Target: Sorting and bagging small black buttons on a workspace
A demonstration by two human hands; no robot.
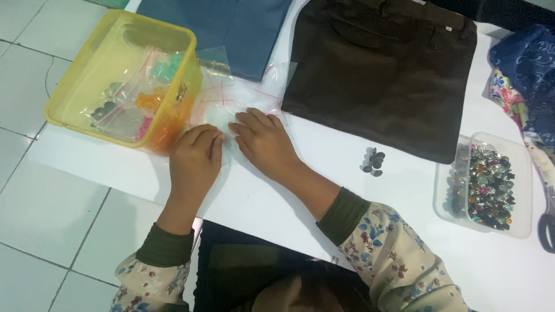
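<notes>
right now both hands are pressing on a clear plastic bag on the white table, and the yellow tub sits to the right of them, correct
Not quite. In the head view the yellow tub sits to the left of the hands, not the right. The rest holds: the left hand and right hand both press on the clear plastic bag on the white table.

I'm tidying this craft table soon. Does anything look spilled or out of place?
A small cluster of dark round beads lies loose on the white table, apart from the clear plastic bead tub. The yellow plastic container overhangs the table's edge.
</notes>
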